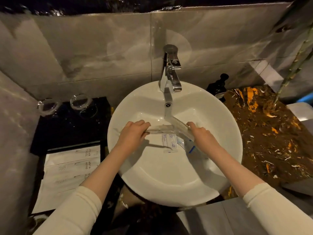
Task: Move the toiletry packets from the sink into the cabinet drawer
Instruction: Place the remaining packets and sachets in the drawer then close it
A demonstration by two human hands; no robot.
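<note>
A round white sink (172, 187) fills the middle of the head view. Inside it, my left hand (132, 134) grips one end of a long clear packet (160, 128). My right hand (203, 134) is closed on a second long clear packet (181, 127) that slants up towards the drain. Below these lie a white printed sachet (169, 141), a narrow white strip (170, 151) and a clear packet with a blue item (192, 149) on the basin floor. An open drawer (67, 170) at the lower left holds several white toothbrush packets.
A chrome tap (171, 70) stands over the basin's far rim. Two upturned glasses (81, 101) sit on a black tray (67, 126) at the left. A dark pump bottle (218, 87) and a marbled brown counter (271, 141) lie to the right.
</note>
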